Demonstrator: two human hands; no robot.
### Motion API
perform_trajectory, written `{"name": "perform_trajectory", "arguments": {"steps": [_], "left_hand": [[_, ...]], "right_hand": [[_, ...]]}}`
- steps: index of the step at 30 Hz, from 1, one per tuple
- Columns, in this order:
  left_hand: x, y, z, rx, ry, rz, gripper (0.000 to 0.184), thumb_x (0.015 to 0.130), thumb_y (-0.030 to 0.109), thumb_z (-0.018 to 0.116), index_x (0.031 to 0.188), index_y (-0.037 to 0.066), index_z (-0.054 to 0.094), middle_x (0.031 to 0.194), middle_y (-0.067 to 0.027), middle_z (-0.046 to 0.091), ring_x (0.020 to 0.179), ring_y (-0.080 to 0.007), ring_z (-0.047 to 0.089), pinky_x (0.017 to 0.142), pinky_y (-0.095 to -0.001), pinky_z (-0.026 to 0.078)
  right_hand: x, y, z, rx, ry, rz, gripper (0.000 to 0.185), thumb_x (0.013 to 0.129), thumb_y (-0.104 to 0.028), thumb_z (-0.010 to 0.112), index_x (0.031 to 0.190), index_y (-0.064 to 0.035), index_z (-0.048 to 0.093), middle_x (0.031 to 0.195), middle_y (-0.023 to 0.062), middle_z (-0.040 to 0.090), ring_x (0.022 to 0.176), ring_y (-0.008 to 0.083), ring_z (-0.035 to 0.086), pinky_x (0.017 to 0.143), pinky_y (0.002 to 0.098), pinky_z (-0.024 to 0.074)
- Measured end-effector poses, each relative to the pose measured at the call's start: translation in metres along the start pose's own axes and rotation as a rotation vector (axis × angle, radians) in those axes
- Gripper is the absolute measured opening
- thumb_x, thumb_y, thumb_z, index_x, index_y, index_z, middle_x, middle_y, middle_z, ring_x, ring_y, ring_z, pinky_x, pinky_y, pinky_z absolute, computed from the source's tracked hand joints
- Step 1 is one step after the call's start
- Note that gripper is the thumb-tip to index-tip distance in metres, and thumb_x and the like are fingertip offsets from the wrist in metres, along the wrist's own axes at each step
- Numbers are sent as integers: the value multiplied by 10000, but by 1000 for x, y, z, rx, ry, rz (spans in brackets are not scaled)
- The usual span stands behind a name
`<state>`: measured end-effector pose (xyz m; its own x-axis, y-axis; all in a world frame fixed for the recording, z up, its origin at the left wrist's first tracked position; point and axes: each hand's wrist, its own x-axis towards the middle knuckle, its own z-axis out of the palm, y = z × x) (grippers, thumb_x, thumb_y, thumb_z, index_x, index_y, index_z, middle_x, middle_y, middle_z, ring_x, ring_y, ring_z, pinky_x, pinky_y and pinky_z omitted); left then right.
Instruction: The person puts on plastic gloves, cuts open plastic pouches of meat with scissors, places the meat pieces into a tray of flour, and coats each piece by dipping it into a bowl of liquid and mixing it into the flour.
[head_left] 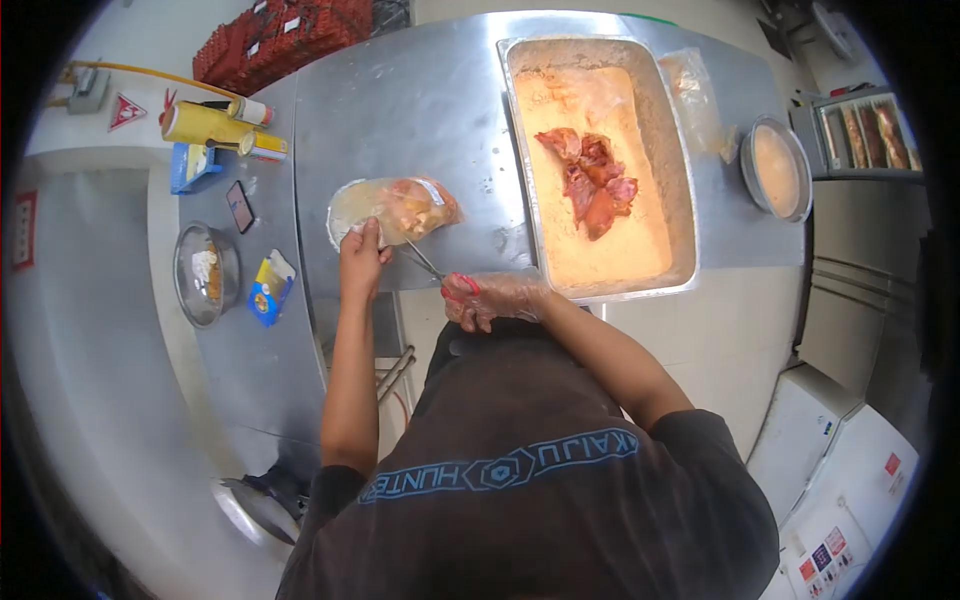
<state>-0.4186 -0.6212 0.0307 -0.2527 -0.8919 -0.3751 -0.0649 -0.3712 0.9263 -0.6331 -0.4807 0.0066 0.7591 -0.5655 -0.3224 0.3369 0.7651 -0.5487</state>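
A clear plastic bag (415,205) with pale, yellowish contents lies near the front edge of the steel table. My left hand (364,255), bare, pinches the bag's near edge. My right hand (490,298), in a clear plastic glove, is closed round the red handles of a pair of scissors (424,262). The scissor blades point up and left and reach the bag beside my left fingers. To the right, a large metal tray (684,215) holds orange-coloured powder with several reddish meat pieces (595,185) on it.
A metal bowl (796,212) of orange powder and a plastic bag (692,95) are right of the tray. On the left counter are another bowl (188,300), a blue-yellow packet (270,288), a phone (239,207) and a yellow container (200,123). Red crates (270,45) stand behind.
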Motion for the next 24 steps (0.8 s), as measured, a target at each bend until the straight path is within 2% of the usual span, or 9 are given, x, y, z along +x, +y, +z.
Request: {"name": "perform_trajectory", "arguments": {"steps": [1,4,7,10,13,16,19,22,24], "left_hand": [[-2,6,1,19,-10,-19,254,1064,246,475,1007,32,599,741,-4,587,519,-66,392,483,-254,329],[-6,13,0,95,-23,-55,248,1062,246,478,988,39,593,730,-4,578,502,-64,372,478,-257,312],[-11,14,1,141,-61,-74,260,1064,252,481,979,31,587,713,-5,563,499,-68,370,464,-252,305],[-12,23,9,128,-46,-101,264,1065,251,483,967,25,579,692,-9,547,493,-74,367,461,-256,307],[-13,26,12,142,-78,-122,261,1065,241,480,952,25,573,680,-14,542,486,-80,363,463,-265,311],[-15,24,14,142,-114,-149,261,1066,233,476,935,27,566,670,-16,534,481,-83,362,464,-272,313],[-19,32,25,171,-133,-173,262,1066,229,474,919,31,562,656,-13,519,477,-84,360,463,-275,312],[-24,40,35,215,-148,-186,273,1066,235,472,902,36,564,640,-7,506,470,-84,358,460,-275,308],[-24,42,36,236,-162,-176,289,1066,244,473,886,40,571,632,0,504,466,-79,356,457,-271,301]], "right_hand": [[8,3,-1,77,-82,-63,517,942,-700,467,778,-210,449,799,-21,503,671,125,578,548,289,463],[26,9,-1,187,-131,-248,494,976,-665,433,759,-222,422,811,-31,493,644,97,545,531,277,462],[50,22,0,329,-151,-384,512,958,-686,449,768,-211,427,784,-33,486,610,84,504,528,270,450],[66,27,-5,216,-48,-402,537,938,-703,472,772,-194,428,745,-27,477,583,84,469,529,275,440],[74,30,-4,426,-172,-474,578,922,-735,464,780,-175,455,709,-21,470,572,81,441,556,287,416],[77,23,-8,416,-118,-456,619,896,-775,451,795,-166,489,719,-19,491,569,75,437,545,281,412],[75,15,-14,273,68,-438,587,914,-738,478,805,-162,504,719,-22,499,572,77,438,534,276,397],[71,-1,-20,436,-126,-384,531,939,-670,518,787,-161,510,708,-28,502,563,78,438,527,268,388],[75,-14,-17,316,69,-420,523,942,-647,534,770,-153,517,702,-27,507,550,82,439,528,259,387]]}}
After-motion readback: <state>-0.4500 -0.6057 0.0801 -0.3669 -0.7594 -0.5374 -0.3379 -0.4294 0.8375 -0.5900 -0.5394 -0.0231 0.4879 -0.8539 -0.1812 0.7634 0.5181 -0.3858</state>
